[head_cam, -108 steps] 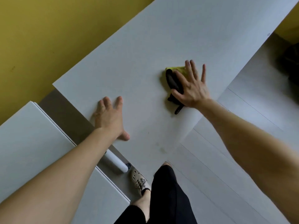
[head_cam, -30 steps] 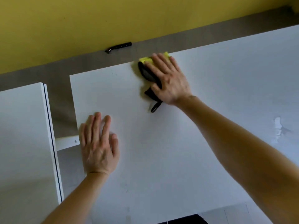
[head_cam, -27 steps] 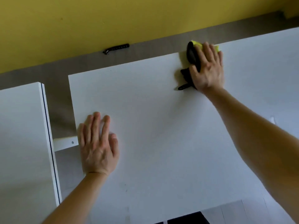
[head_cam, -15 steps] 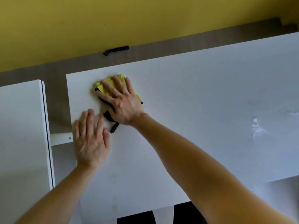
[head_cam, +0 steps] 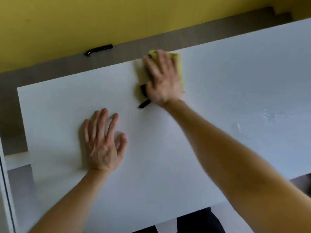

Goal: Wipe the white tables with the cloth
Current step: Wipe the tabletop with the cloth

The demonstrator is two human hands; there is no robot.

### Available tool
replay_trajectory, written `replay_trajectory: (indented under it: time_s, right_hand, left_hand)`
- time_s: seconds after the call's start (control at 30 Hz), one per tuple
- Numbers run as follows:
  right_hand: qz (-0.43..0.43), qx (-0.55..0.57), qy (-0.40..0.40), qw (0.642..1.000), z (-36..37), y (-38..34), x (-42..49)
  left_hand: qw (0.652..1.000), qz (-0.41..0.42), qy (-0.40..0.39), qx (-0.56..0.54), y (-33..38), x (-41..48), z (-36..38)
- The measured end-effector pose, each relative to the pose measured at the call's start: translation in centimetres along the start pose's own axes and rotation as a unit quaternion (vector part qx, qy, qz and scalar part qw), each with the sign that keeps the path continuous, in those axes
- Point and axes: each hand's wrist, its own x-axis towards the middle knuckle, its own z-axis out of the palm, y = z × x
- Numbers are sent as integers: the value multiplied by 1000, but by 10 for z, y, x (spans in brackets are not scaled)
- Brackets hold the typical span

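**Mia:** Where is the cloth lying?

**Tom:** The yellow cloth [head_cam: 179, 64] is lying flat at the far edge of the white table [head_cam: 218, 81], close to the yellow wall [head_cam: 67, 22].

**Mia:** Is a hand holding it?

**Tom:** The right hand [head_cam: 162, 78] is pressing down on top of it. Its fingers are lying straight and spread out, not curling round the cloth. The hand is looking a bit blurry.

**Mia:** What is that black bit?

**Tom:** A black loop [head_cam: 144, 103] is poking out from under the hand and lying on the table.

**Mia:** What is the other hand doing?

**Tom:** The left hand [head_cam: 102, 140] is resting flat on the table, nearer the person. Its fingers are spreading wide and holding nothing. It is sitting well apart from the cloth.

**Mia:** Is anything else showing?

**Tom:** A small black thing [head_cam: 99, 49] is lying on the brown floor by the wall. A bumpy patch [head_cam: 267, 116] is showing on the table, off to the right. The edge of another white table [head_cam: 3, 190] is peeking in at the far left.
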Motion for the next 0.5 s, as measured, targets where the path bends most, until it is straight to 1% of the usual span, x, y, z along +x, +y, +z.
replay_trajectory:
  time_s: [0.07, 0.1, 0.17, 0.2, 0.23, 0.27, 0.33, 0.37, 0.4, 0.43, 0.47, 0.5]
  right_hand:
    - [-132, 1, -40, 990, 12, -58, -12]
    - [-182, 5, -59, 981, 14, -74, -15]
    - [-241, 22, -80, 967, 12, -62, -9]
    - [-245, 30, -76, 966, 10, -39, -4]
    - [-225, 30, -63, 972, 4, -9, 2]
    - [-177, 25, -42, 983, -3, 26, 6]
    - [-26, 13, -11, 1000, -22, 94, 8]
    - [55, 4, 6, 998, -31, 115, 6]
    - [121, -1, 21, 992, -33, 122, 6]
    - [167, -1, 27, 986, -31, 111, 5]
    - [186, -1, 35, 982, -25, 86, 1]
    - [171, 2, 43, 984, -17, 55, -5]
  left_hand:
    - [1000, -4, 2, -3, 1, 1, -1]
    - [1000, -5, 1, -1, 2, 1, -2]
    - [1000, 0, -6, 3, 2, 3, -3]
    - [1000, 1, -7, 4, 1, 4, -4]
    - [1000, 1, -7, 4, 1, 4, -4]
    - [1000, 1, -6, 0, 0, 4, -4]
    - [1000, 3, -5, -9, 1, 3, -5]
    - [1000, 4, -4, -12, 1, 2, -5]
    - [1000, 4, -2, -13, 1, 3, -4]
    - [1000, 2, -2, -11, 1, 3, -4]
    - [1000, 3, -2, -9, 1, 2, -6]
    - [1000, 4, -1, -12, 2, 2, -7]
